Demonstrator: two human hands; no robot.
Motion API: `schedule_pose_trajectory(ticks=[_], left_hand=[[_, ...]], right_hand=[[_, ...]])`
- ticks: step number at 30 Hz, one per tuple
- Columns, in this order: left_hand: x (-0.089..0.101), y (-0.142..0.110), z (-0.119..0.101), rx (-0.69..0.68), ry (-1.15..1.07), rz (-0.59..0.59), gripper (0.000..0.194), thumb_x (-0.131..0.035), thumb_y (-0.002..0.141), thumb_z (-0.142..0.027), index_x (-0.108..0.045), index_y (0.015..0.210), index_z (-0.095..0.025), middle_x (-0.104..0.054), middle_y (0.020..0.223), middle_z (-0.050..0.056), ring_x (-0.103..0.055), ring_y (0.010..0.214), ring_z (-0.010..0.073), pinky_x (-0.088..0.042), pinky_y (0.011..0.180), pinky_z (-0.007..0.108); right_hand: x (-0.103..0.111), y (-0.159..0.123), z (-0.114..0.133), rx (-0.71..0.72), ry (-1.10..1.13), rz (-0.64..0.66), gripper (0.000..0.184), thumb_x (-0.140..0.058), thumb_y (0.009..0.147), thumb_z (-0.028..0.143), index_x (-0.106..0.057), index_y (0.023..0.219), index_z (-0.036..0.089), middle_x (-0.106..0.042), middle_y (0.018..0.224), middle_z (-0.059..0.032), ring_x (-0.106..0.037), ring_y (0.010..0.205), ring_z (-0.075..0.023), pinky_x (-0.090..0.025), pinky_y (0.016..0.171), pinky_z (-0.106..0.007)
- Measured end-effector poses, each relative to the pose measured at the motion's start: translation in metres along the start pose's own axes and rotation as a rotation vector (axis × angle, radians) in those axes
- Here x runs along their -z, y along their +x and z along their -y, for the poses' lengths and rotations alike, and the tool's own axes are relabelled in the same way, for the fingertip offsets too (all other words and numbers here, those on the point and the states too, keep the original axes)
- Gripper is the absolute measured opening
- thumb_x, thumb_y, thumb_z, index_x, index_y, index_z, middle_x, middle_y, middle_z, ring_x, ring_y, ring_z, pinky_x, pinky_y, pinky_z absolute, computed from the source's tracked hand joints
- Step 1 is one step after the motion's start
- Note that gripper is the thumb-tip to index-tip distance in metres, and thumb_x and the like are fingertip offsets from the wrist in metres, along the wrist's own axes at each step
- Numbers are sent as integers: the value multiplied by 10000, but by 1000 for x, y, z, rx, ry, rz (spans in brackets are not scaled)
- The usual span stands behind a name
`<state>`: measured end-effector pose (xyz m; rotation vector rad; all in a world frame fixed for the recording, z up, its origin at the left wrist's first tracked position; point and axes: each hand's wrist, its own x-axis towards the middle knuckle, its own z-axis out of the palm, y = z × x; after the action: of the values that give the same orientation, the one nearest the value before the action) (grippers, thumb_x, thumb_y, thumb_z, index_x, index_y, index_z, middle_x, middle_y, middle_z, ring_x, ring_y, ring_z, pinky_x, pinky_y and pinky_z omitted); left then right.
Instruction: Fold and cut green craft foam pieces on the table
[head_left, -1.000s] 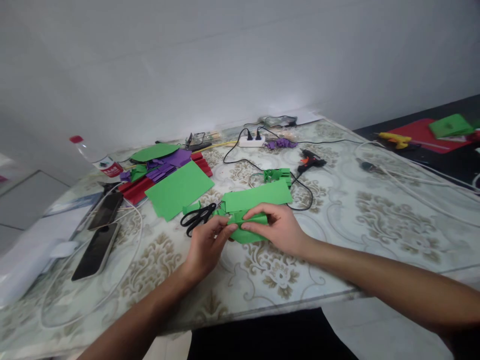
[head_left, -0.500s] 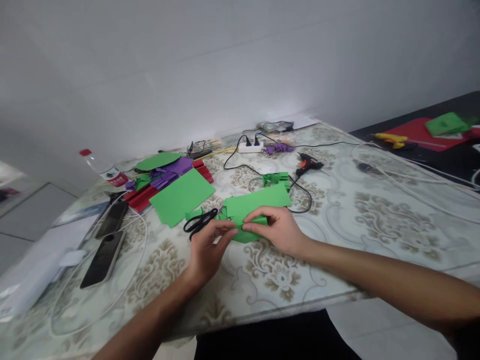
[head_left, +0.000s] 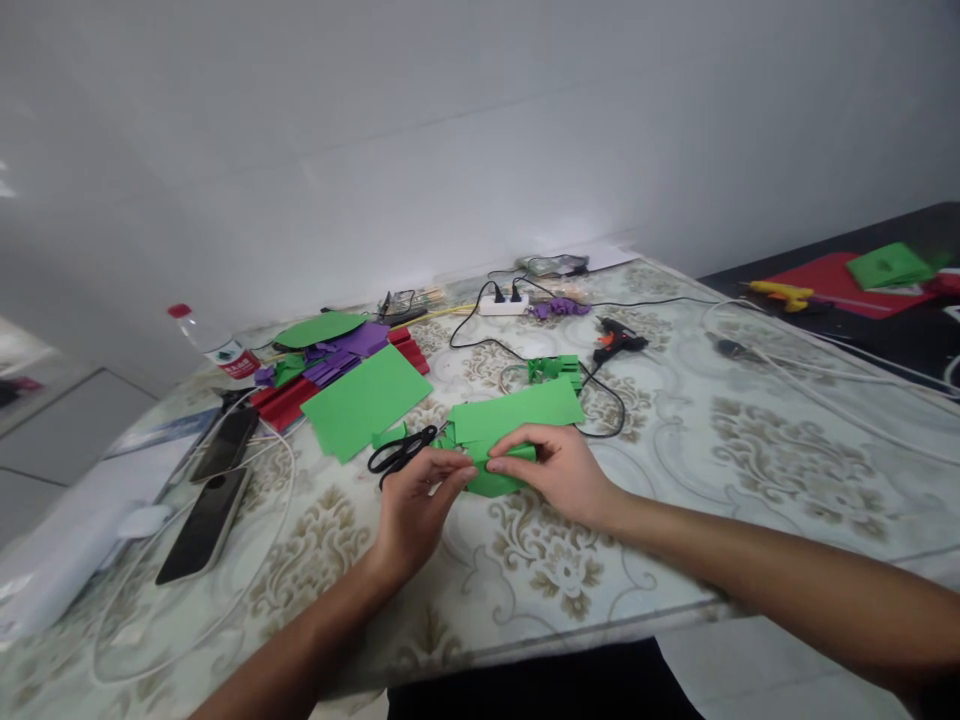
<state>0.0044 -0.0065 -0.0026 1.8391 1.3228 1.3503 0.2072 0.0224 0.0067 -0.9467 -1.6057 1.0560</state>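
Both hands meet over a piece of green paper (head_left: 496, 484) near the table's front middle. My left hand (head_left: 424, 495) pinches its left side between thumb and fingertips. My right hand (head_left: 555, 468) grips the same piece from the right, fingers bent over a folded part. Just behind lies a larger green sheet (head_left: 525, 406), with small green scraps at its left end. Black-handled scissors (head_left: 401, 453) rest beside my left hand, their blades mostly hidden. Farther back is a fringed green strip (head_left: 555, 371). Exact folds under the fingertips are hidden.
A green sheet (head_left: 367, 403) lies left, by purple strips (head_left: 334, 362) and red paper (head_left: 285, 402). Two phones (head_left: 204, 525), a cable and a bottle (head_left: 217, 345) stand farther left. Behind are a power strip (head_left: 504, 304) and a glue gun (head_left: 619, 340); a yellow glue gun (head_left: 784, 294) lies right.
The whole view has shifted slightly, so the table sits a little lower. Both hands keep their hold on the green paper, with hardly any visible movement.
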Motion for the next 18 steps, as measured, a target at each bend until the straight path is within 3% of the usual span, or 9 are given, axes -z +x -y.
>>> schedule_pose_trajectory(ticks=[6,11,18], left_hand=[[-2,2,-1,-14,-56,10,117,-726,851,-283,-683,893,-184,-735,770,18,-708,704,134,-581,658,220],[-4,2,0,-8,-101,10,220,-753,827,-293,-668,998,-184,-731,833,27,-714,763,144,-599,703,240],[-1,1,1,-17,-9,-1,118,-748,840,-297,-738,884,-189,-758,818,33,-714,744,151,-589,701,249]], right_hand=[[0,0,-1,4,-13,2,135,-812,762,331,-790,821,211,-787,811,-29,-675,705,-182,-485,655,-296],[1,0,-4,16,-38,0,147,-804,777,340,-788,830,204,-789,834,-36,-678,715,-184,-486,657,-295],[2,0,-4,6,-43,5,186,-807,772,378,-793,833,202,-781,799,-25,-631,650,-159,-438,593,-271]])
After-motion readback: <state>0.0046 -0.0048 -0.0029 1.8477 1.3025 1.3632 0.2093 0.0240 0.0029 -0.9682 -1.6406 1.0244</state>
